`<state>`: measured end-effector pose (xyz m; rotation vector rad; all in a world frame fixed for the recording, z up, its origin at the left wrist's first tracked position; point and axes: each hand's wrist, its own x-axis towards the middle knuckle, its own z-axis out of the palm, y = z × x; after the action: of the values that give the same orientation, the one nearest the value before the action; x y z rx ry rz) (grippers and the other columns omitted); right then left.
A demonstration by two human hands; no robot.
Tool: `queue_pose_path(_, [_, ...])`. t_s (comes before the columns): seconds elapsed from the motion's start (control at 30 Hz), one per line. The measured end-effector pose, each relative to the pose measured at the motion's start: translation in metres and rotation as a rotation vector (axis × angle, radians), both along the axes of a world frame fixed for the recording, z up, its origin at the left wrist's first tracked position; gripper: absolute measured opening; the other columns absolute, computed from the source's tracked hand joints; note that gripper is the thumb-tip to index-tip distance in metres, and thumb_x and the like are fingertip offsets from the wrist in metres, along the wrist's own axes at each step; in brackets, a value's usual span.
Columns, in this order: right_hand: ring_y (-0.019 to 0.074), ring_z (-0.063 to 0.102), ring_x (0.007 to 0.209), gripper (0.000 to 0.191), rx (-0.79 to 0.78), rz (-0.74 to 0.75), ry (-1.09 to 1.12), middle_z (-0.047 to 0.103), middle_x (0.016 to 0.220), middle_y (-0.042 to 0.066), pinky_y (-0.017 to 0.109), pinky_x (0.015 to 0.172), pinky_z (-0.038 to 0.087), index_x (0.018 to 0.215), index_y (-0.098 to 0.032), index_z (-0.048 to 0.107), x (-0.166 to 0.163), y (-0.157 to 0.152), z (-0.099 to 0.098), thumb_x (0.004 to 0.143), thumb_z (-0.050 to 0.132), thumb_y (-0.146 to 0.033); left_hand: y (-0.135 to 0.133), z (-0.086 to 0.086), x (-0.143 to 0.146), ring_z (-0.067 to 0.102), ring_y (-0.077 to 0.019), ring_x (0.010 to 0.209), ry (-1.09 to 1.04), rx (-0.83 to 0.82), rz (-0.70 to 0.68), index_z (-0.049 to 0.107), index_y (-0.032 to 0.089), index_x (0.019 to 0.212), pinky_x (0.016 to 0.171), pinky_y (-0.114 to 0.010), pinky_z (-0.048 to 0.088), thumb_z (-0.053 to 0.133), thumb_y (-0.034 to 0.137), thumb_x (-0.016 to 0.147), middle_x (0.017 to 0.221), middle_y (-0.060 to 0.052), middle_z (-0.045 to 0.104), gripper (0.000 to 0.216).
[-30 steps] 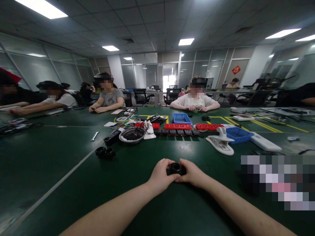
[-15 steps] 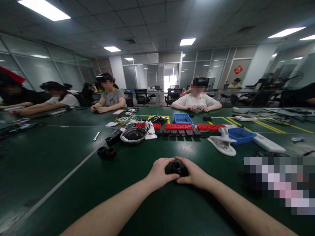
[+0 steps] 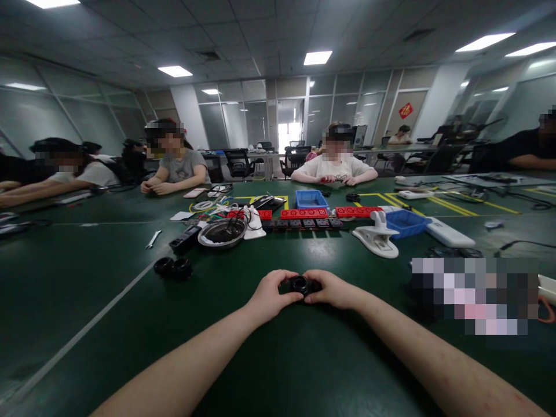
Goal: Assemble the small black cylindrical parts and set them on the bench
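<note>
together, our left hand and right hand curl narrowly around a small black round part, thumbs on its near side and fingertips around its far side. we see a round hole in its top; whether its base touches the table we cannot tell. the part sits between our hands, in the near middle of the scene. to the left of it, well apart, we have two black rings side by side, touching. farther off on that side lie a wrench, a black device and a metal bowl with dark stuff inside, a white stand just right of it. beyond our hands run red strips, with a black socket row along their near side and a blue bin past them. to the right, a white clamp stands near a blue tray. across the far edge from us sits a person in a white top.
</note>
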<state>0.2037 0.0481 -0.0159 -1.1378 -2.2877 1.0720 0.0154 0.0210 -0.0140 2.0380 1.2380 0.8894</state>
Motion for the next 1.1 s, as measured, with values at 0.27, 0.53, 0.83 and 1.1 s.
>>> queue_pose_path(0.27, [0.0177, 0.051, 0.070, 0.035, 0.340, -0.396, -0.321, 0.056, 0.077, 0.005, 0.027, 0.060, 0.036, 0.080, -0.016, 0.052, -0.023, -0.017, -0.010, 0.063, 0.061, -0.045, -0.003, -0.005, 0.008, 0.053, -0.0194, 0.078, 0.070, 0.106, 0.191, 0.057, 0.018, 0.088, 0.068, -0.030, 0.042, 0.062, 0.031, 0.065, 0.083, -0.002, 0.058, 0.027])
queue_pose_path(0.53, [0.0206, 0.050, 0.095, 0.057, 0.257, 0.017, -0.100, 0.052, 0.104, 0.007, 0.032, 0.083, 0.038, 0.111, -0.018, 0.050, 0.001, -0.009, 0.004, 0.060, 0.068, -0.037, 0.001, 0.004, -0.002, 0.054, -0.0204, 0.085, 0.049, -0.055, -0.049, 0.056, 0.021, 0.102, 0.072, -0.031, 0.043, 0.060, 0.029, 0.068, 0.098, -0.004, 0.059, 0.034])
queue_pose_path(0.83, [0.0128, 0.052, 0.073, 0.033, 0.147, 0.042, -0.049, 0.055, 0.079, -0.002, 0.022, 0.064, 0.040, 0.085, -0.015, 0.058, 0.004, -0.002, 0.004, 0.056, 0.072, -0.024, 0.001, 0.004, 0.000, 0.052, -0.0207, 0.088, 0.031, -0.092, -0.058, 0.056, 0.021, 0.103, 0.074, -0.032, 0.042, 0.061, 0.027, 0.068, 0.099, -0.005, 0.057, 0.036])
queue_pose_path(1.1, [0.0123, 0.048, 0.060, 0.043, 0.225, -0.298, -0.258, 0.054, 0.068, -0.001, 0.021, 0.050, 0.032, 0.074, -0.017, 0.051, -0.015, -0.013, -0.005, 0.051, 0.069, -0.049, -0.001, 0.000, 0.007, 0.053, -0.0217, 0.086, 0.042, -0.028, 0.057, 0.057, 0.019, 0.095, 0.073, -0.033, 0.041, 0.059, 0.029, 0.068, 0.092, -0.004, 0.058, 0.030])
